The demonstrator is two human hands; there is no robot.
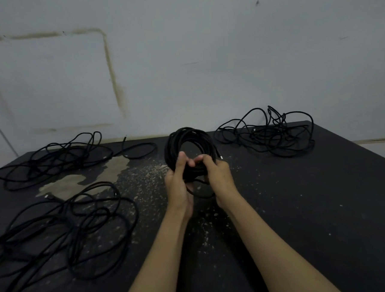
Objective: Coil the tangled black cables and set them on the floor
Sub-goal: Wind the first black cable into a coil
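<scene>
A coiled black cable [187,141] stands upright as a round bundle above the dark floor, in the middle of the view. My left hand [178,182] grips the coil's lower left part, thumb up against the loops. My right hand [217,173] holds the lower right part, fingers curled over the strands. A loose strand [203,193] hangs below between my wrists. A metal-tipped cable end [221,158] sticks out at the coil's right side.
Three tangled black cable heaps lie on the dark floor [301,207]: one at far left [54,159], one at near left [69,232], one at far right [273,132]. A pale stain and speckles [95,177] mark the floor. A grey wall [182,57] rises behind.
</scene>
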